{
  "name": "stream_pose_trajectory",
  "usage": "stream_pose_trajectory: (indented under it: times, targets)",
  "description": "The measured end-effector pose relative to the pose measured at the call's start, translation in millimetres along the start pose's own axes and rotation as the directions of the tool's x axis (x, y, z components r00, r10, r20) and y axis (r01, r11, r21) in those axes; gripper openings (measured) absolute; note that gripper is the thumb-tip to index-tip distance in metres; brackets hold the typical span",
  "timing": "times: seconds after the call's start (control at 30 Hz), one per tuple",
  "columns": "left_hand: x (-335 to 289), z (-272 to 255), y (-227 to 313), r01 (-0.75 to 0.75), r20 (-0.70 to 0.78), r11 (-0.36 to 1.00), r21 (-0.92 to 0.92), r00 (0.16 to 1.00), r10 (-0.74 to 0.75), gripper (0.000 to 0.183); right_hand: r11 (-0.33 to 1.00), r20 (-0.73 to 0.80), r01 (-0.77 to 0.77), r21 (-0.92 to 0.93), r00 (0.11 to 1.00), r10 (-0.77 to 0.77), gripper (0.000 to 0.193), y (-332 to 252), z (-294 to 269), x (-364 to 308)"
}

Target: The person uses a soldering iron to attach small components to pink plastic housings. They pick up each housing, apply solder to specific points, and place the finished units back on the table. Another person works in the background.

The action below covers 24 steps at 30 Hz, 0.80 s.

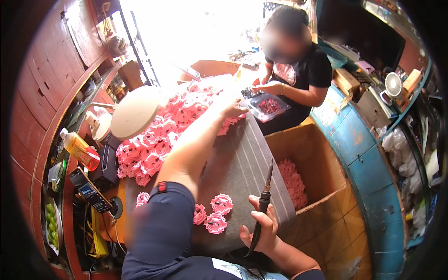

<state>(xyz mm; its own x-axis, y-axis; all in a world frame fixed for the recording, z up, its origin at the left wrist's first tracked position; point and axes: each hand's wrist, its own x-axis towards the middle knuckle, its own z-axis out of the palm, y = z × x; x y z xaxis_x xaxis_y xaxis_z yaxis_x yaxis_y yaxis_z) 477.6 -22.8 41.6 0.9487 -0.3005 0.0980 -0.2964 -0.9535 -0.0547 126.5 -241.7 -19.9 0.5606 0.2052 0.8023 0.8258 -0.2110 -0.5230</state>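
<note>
My right hand (pixel 266 226) is closed around the black handle of a soldering iron (pixel 264 200), whose tip points up over the right edge of the grey-covered table (pixel 242 158). Stretched far across the table, my left hand (pixel 230 107) is at the right end of a large heap of pink plastic pieces (pixel 156 144). Glare washes out its fingers, so what they hold cannot be made out. Nearer to me, a few separate pink pieces (pixel 221 204) with dark parts in their middles lie flat on the cover, between my left arm and the iron.
A round beige lamp head (pixel 134 113) overhangs the heap. At left stand a bottle (pixel 80 149) and a phone (pixel 89 190) on a stand. On the right, a cardboard box (pixel 322 154) contains more pink pieces. Beyond it sits a person (pixel 303 77) with a clear tray (pixel 268 106) of small parts.
</note>
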Motion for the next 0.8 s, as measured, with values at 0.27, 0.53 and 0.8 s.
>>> stream_pose_trajectory:
  times: [0.27, 0.53, 0.8]
  targets:
    - [-131, -5, 42, -0.167, -0.08, 0.985, -0.035, 0.983, 0.164, 0.061, 0.998, -0.007, 0.001, 0.063, 1.0, -0.001, 0.048, 3, -3, 0]
    - [-243, -28, 83, -0.254, 0.001, 0.937, -0.239, 0.965, 0.262, 0.073, 1.0, -0.03, 0.001, -0.014, 1.0, -0.001, 0.048, 0, -1, 5]
    - [-260, -48, 77, -0.354, -0.205, 0.861, -0.365, 0.933, 0.296, 0.061, 0.994, -0.043, -0.087, -0.064, 0.996, 0.084, 0.057, -4, -1, 8]
